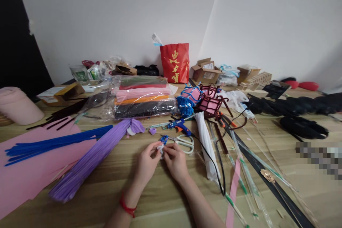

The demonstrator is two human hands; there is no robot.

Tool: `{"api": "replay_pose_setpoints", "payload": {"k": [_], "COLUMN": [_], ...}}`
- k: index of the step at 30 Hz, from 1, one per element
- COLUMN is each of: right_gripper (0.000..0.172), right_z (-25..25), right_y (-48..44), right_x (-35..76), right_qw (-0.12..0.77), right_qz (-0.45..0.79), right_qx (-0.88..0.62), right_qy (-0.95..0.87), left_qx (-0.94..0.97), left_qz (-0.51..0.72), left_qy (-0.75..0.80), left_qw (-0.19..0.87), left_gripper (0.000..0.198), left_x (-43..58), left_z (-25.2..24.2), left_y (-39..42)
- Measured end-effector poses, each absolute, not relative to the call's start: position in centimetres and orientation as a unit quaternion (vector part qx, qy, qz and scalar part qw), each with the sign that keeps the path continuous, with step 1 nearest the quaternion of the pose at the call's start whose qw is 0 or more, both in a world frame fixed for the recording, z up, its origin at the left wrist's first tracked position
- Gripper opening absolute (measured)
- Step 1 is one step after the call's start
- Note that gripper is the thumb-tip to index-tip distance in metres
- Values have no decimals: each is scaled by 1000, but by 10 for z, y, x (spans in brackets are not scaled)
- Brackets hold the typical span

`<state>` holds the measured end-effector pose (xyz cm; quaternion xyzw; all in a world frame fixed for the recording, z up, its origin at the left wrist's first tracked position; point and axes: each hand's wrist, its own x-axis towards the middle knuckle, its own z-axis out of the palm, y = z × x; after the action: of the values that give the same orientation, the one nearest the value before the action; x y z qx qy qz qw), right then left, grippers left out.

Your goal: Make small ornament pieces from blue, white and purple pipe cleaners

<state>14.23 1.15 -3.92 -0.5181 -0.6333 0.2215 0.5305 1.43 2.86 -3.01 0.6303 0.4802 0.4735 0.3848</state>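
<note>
My left hand [146, 164] and my right hand [175, 162] meet over the wooden table [149, 203], fingertips pinched together on a small white and blue craft piece [161, 145] made of pipe cleaner. A red cord circles my left wrist. Just beyond my fingers lie white-handled scissors [184, 143] and a blue glue gun [180, 125] with a black cable trailing to the right. A bundle of purple pipe cleaners [93, 158] lies to the left of my left hand.
Blue pipe cleaners [53, 145] rest on pink paper [24, 181] at left. Bagged coloured pipe cleaners [144, 97], pink wire-frame baskets [205, 101], a white bundle [204, 139], long thin sticks [248, 171], black fuzzy pieces [299, 114], a red bag [175, 62] and boxes [205, 71] fill the back and right.
</note>
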Motion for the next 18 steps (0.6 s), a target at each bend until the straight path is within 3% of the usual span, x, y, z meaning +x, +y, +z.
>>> {"api": "replay_pose_setpoints", "payload": {"k": [7, 10, 15, 18], "right_gripper": [23, 20, 41, 44], "right_z": [-36, -34, -33, -31], "right_y": [10, 11, 15, 17], "right_x": [142, 141, 139, 138], "right_qw": [524, 562, 603, 604], "right_qz": [228, 306, 472, 536], "right_qx": [-522, -526, -455, -429], "right_qy": [-633, -560, -454, -405], "left_qx": [676, 664, 681, 705], "left_qz": [436, 453, 462, 468], "left_qy": [501, 505, 493, 472], "left_qw": [319, 314, 283, 246], "left_gripper": [30, 28, 27, 25], "left_x": [15, 12, 11, 12], "left_z": [-28, -29, -27, -25], "left_y": [26, 27, 29, 28]}}
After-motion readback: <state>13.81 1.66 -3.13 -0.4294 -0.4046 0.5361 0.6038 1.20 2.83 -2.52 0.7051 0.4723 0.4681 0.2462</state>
